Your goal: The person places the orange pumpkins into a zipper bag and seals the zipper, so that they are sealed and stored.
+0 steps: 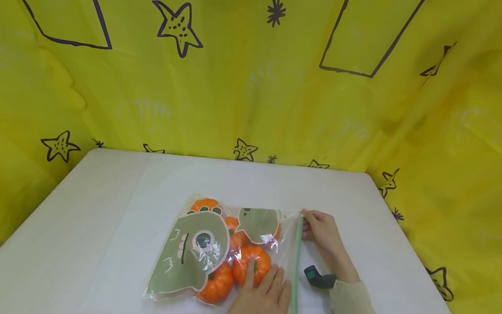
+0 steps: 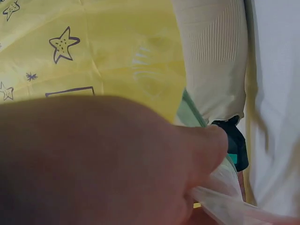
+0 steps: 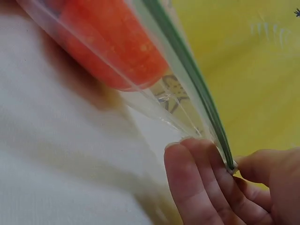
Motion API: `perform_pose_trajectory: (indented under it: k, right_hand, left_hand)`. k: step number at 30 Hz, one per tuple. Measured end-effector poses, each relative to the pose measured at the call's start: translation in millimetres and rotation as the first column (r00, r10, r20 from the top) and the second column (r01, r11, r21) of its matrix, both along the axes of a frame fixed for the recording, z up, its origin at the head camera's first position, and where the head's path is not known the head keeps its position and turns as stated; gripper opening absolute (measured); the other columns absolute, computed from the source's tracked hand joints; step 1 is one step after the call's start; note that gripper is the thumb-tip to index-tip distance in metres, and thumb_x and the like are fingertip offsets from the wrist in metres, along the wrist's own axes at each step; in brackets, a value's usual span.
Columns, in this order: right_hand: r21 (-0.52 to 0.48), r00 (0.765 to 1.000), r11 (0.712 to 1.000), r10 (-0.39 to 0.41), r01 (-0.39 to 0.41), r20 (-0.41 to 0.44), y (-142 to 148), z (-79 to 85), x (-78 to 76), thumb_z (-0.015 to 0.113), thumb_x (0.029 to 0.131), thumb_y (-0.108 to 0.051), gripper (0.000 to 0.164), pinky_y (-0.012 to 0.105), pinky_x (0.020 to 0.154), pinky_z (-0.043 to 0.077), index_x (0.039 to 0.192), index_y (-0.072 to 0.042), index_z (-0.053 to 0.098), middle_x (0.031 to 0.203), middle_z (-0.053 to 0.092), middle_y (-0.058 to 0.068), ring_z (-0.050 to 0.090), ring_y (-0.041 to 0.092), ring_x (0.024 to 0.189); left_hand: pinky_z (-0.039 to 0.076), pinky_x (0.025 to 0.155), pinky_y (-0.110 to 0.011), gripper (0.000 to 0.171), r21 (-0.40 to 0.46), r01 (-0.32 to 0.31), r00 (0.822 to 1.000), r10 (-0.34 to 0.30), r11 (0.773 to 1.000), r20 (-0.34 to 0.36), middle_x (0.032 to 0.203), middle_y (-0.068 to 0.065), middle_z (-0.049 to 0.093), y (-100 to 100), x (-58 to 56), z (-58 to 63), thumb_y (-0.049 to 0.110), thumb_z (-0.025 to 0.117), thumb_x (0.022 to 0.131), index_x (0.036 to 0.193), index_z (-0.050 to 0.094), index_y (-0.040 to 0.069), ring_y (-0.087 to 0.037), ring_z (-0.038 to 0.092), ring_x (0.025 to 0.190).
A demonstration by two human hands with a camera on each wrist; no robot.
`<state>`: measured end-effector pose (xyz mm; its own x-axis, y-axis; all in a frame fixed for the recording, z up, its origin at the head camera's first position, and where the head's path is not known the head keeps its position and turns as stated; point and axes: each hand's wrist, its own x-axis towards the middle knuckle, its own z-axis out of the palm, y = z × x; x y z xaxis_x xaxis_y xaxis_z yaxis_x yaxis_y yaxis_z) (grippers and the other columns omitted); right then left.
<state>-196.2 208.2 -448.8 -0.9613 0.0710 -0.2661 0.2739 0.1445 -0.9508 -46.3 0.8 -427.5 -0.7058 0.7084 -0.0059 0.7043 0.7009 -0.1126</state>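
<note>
A clear zip bag (image 1: pixel 188 270) with green monster prints lies on its side on the white table, with several small orange toy pumpkins (image 1: pixel 216 285) inside. Its green zip strip (image 1: pixel 296 257) runs along the right end. My right hand (image 1: pixel 323 231) pinches the far corner of that strip between thumb and fingers, as the right wrist view shows. My left hand (image 1: pixel 264 292) holds the near side of the bag by the strip, its fingers spread over the film and one pumpkin. In the left wrist view the thumb (image 2: pixel 206 145) lies along the green strip, plastic film folded below it.
A black strap with a teal patch (image 1: pixel 319 279) is at the right wrist, by a pale sleeve (image 1: pixel 351 296). The white table (image 1: pixel 117 209) extends left and behind the bag. Yellow cloth (image 1: pixel 235 87) with drawn stars hangs around the table's back and sides.
</note>
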Motion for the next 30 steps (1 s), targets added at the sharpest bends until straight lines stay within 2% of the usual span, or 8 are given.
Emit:
perform_pose_trajectory:
  k: [4,8,13,16,18,20,26,30]
  right_hand:
    - [0.003,0.998,0.998,0.064,-0.064,-0.003,6.7,3.7,4.1,0.051,0.104,-0.027,0.039,0.027,0.067,0.06,0.112,0.009,0.062,0.084,0.069,0.004,0.068,0.014,0.074]
    - [0.049,0.971,0.97,0.239,-0.238,-0.002,13.2,17.4,14.1,0.05,0.104,-0.03,0.045,0.031,0.076,0.061,0.131,0.005,0.053,0.108,0.07,0.012,0.07,0.018,0.088]
    - [0.022,0.843,0.843,0.536,-0.537,0.035,20.2,36.3,29.9,0.056,0.1,-0.02,0.054,0.041,0.07,0.062,0.147,-0.008,0.031,0.109,0.065,0.016,0.07,0.024,0.084]
    - [-0.03,0.75,0.752,0.659,-0.659,0.06,19.4,39.5,38.3,0.057,0.099,-0.015,0.046,0.041,0.067,0.062,0.14,-0.004,0.037,0.098,0.064,0.012,0.07,0.023,0.076]
    - [-0.032,0.713,0.715,0.698,-0.698,0.066,16.2,39.2,41.7,0.057,0.1,-0.015,0.035,0.038,0.067,0.062,0.129,0.001,0.047,0.093,0.065,0.009,0.069,0.022,0.074]
    - [0.004,0.712,0.713,0.7,-0.701,0.053,13.4,38.4,43.3,0.057,0.1,-0.016,0.028,0.037,0.069,0.062,0.119,0.004,0.055,0.093,0.067,0.009,0.069,0.021,0.074]
    - [0.202,0.81,0.792,0.586,-0.576,0.017,14.1,38.4,44.6,0.062,0.097,-0.018,0.023,0.035,0.068,0.061,0.107,0.002,0.066,0.096,0.069,0.013,0.067,0.022,0.077]
    - [0.299,0.817,0.773,0.574,-0.56,0.045,14.7,35.1,48.1,0.061,0.096,-0.011,0.014,0.033,0.059,0.058,0.104,0.0,0.065,0.086,0.065,0.009,0.063,0.02,0.066]
  left_hand:
    - [0.036,0.108,-0.065,0.066,0.001,-0.015,0.996,0.014,1.0,0.091,0.151,0.003,0.049,4.3,-6.3,4.5,0.065,0.028,0.099,0.144,0.051,0.022,-0.016,0.043,0.142]
    - [0.034,0.111,-0.063,0.059,0.062,-0.084,0.99,0.076,0.995,0.123,0.155,0.0,0.044,10.6,-17.4,11.4,0.052,0.04,0.101,0.149,0.044,0.018,-0.018,0.039,0.145]
    - [0.031,0.115,-0.061,0.064,0.121,-0.141,0.99,0.136,0.983,0.048,0.157,-0.003,0.04,10.5,-34.9,13.6,0.042,0.051,0.099,0.153,0.036,0.012,-0.019,0.037,0.147]
    - [0.029,0.117,-0.059,0.063,0.127,-0.122,0.992,0.119,0.984,0.033,0.158,-0.003,0.04,4.5,-42.7,9.2,0.041,0.051,0.1,0.153,0.036,0.011,-0.019,0.035,0.148]
    - [0.025,0.119,-0.058,0.063,0.124,-0.1,0.994,0.093,0.987,0.06,0.159,-0.003,0.038,-1.0,-47.7,6.9,0.04,0.049,0.1,0.154,0.035,0.011,-0.018,0.032,0.149]
    - [0.022,0.121,-0.058,0.065,0.153,-0.078,0.992,0.061,0.985,0.115,0.161,-0.003,0.035,-6.4,-52.9,6.4,0.042,0.049,0.1,0.155,0.033,0.012,-0.018,0.029,0.151]
    - [0.019,0.121,-0.059,0.076,0.334,0.019,0.98,-0.084,0.942,0.183,0.162,-0.002,0.031,-23.2,-60.8,14.3,0.051,0.056,0.095,0.157,0.026,0.018,-0.018,0.026,0.152]
    - [0.021,0.121,-0.058,0.068,0.397,-0.042,0.99,-0.015,0.917,0.14,0.161,-0.004,0.033,-48.2,-58.4,26.0,0.047,0.054,0.097,0.154,0.034,0.016,-0.023,0.029,0.15]
